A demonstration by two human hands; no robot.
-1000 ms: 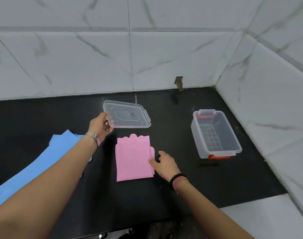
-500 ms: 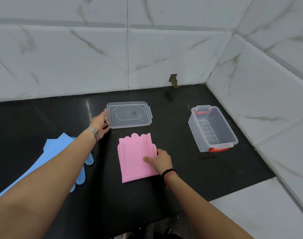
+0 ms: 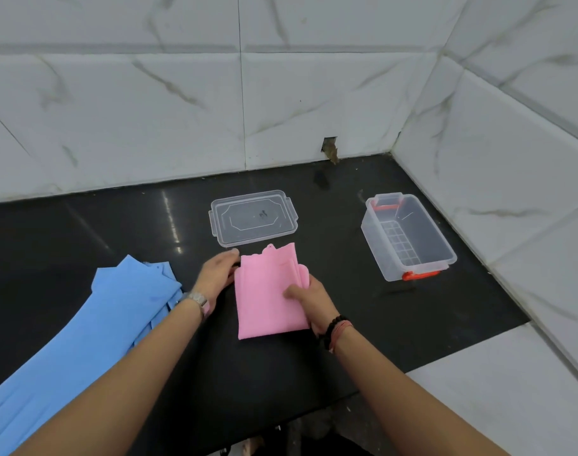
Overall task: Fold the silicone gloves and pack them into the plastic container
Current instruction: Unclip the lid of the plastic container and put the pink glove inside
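Observation:
The folded pink silicone gloves (image 3: pixel 264 294) lie on the black counter in front of me. My right hand (image 3: pixel 309 299) pinches their right edge, thumb on top. My left hand (image 3: pixel 217 274) rests at their left edge with fingers apart, touching the fold. The clear plastic container (image 3: pixel 409 238) with orange latches stands open to the right, with nothing inside. Its clear lid (image 3: pixel 253 217) lies flat just behind the pink gloves. Unfolded blue gloves (image 3: pixel 83 340) are spread out at the left.
The black counter (image 3: pixel 396 324) ends at a white tiled wall behind and on the right. A white tile ledge (image 3: pixel 495 390) borders the counter at the near right. A small hole in the wall (image 3: pixel 329 148) sits behind the lid.
My left hand let go of the lid, which now lies flat, and came down to the pink gloves' left edge. My right hand moved onto the gloves and gripped their right edge.

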